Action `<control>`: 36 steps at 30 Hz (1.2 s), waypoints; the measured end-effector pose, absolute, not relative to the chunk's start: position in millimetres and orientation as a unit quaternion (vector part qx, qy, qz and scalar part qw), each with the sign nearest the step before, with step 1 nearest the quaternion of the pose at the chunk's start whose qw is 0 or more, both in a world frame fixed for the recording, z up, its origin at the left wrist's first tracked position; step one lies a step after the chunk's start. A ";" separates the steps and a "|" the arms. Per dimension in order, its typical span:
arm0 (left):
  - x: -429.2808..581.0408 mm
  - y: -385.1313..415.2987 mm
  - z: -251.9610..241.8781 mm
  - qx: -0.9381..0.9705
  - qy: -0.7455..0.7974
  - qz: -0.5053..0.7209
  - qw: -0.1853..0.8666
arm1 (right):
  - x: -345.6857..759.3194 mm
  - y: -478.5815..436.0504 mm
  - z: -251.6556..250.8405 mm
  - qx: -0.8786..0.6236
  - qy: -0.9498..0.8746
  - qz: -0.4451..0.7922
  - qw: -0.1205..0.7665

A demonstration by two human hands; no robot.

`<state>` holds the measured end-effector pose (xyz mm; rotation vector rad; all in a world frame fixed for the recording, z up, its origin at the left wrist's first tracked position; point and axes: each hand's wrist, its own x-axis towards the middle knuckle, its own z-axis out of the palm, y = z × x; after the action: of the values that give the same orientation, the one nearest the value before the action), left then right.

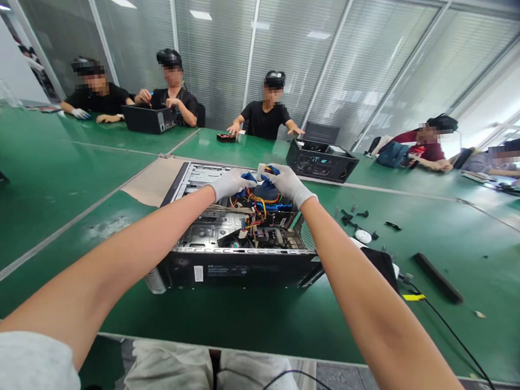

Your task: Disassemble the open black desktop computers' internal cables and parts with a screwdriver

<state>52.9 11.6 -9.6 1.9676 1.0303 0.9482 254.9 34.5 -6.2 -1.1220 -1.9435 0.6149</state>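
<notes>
An open desktop computer case (229, 264) lies on its side on the green table (58, 176) in front of me. Both my arms reach over it. My left hand (230, 183), in a white glove, is closed around a blue part at the far end of the case. My right hand (286, 183), also gloved, grips the same bundle of blue and white connectors (265, 173). Orange, yellow and red cables (261, 210) run below my hands. The metal drive cage (212, 226) shows inside the case.
Small black parts and screws (357, 217) and a white round piece (362, 236) lie right of the case. A black bar (436, 276) and a cable with a yellow tag (413, 297) lie nearer. Several people sit across the table with other computer cases (321, 160).
</notes>
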 end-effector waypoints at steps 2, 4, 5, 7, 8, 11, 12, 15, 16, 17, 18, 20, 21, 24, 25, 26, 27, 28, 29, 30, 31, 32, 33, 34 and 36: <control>51.2 15.2 -12.2 0.783 0.388 0.354 0.334 | 253.9 34.2 -6.1 -0.440 -0.762 0.248 0.405; 49.7 17.7 -14.2 0.790 0.396 0.338 0.325 | 253.1 34.2 -6.6 -0.433 -0.758 0.259 0.413; 49.2 18.3 -14.6 0.789 0.404 0.331 0.325 | 252.9 34.4 -7.0 -0.429 -0.758 0.265 0.414; 48.6 18.1 -14.3 0.783 0.420 0.325 0.324 | 253.1 35.1 -8.0 -0.421 -0.760 0.277 0.410; 48.7 17.4 -13.6 0.782 0.423 0.326 0.322 | 253.5 35.6 -8.4 -0.420 -0.763 0.278 0.406; 49.7 15.2 -11.5 0.780 0.425 0.331 0.318 | 255.3 36.6 -9.3 -0.443 -0.762 0.271 0.388; 50.2 14.8 -11.1 0.778 0.427 0.330 0.321 | 255.7 36.6 -9.4 -0.454 -0.759 0.266 0.383; 51.1 14.3 -11.3 0.763 0.444 0.323 0.341 | 255.4 35.9 -9.1 -0.453 -0.755 0.264 0.394; 51.2 14.1 -11.5 0.760 0.447 0.322 0.344 | 255.0 35.5 -9.1 -0.444 -0.755 0.272 0.399; 51.3 14.0 -11.5 0.759 0.448 0.322 0.345 | 254.8 35.2 -9.2 -0.436 -0.755 0.282 0.401; 51.3 13.9 -11.4 0.760 0.448 0.324 0.341 | 254.8 35.0 -9.4 -0.433 -0.755 0.291 0.397; 51.3 14.1 -11.6 0.765 0.444 0.328 0.331 | 255.9 34.9 -9.9 -0.450 -0.755 0.292 0.377; 51.4 14.6 -12.0 0.767 0.443 0.329 0.328 | 256.9 34.9 -10.0 -0.465 -0.755 0.281 0.367; 51.5 17.4 -14.5 0.761 0.450 0.325 0.337 | 259.8 34.2 -9.1 -0.505 -0.748 0.239 0.360; 51.5 18.4 -15.5 0.757 0.454 0.321 0.343 | 260.0 33.5 -8.5 -0.509 -0.744 0.232 0.366; 51.6 19.2 -16.3 0.754 0.459 0.317 0.348 | 259.7 32.5 -7.9 -0.506 -0.742 0.232 0.373; 51.6 19.7 -16.7 0.751 0.463 0.314 0.351 | 258.9 31.4 -7.2 -0.497 -0.743 0.240 0.379; 51.7 19.7 -16.8 0.749 0.465 0.312 0.353 | 257.7 30.2 -6.7 -0.484 -0.746 0.252 0.382; 51.9 19.4 -16.6 0.749 0.466 0.311 0.354 | 256.6 29.0 -6.2 -0.475 -0.748 0.263 0.382; 52.1 18.8 -16.1 0.750 0.465 0.312 0.353 | 255.6 27.8 -5.7 -0.475 -0.750 0.269 0.374; 52.3 18.0 -15.5 0.751 0.463 0.314 0.350 | 255.0 26.7 -5.3 -0.487 -0.750 0.266 0.359; 52.5 17.2 -14.8 0.752 0.461 0.317 0.348 | 255.0 25.8 -4.8 -0.508 -0.748 0.255 0.342; 52.6 16.5 -14.3 0.753 0.460 0.318 0.346 | 255.4 25.2 -4.3 -0.531 -0.744 0.239 0.328; 52.6 15.9 -13.9 0.754 0.460 0.317 0.345 | 256.2 24.8 -3.9 -0.547 -0.741 0.222 0.320; 52.2 15.3 -13.3 0.754 0.464 0.312 0.345 | 257.9 24.6 -3.4 -0.551 -0.738 0.204 0.332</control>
<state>52.2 15.3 -13.3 1.9575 1.2038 0.8111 257.9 24.6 -3.4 -1.4397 -1.9284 0.5330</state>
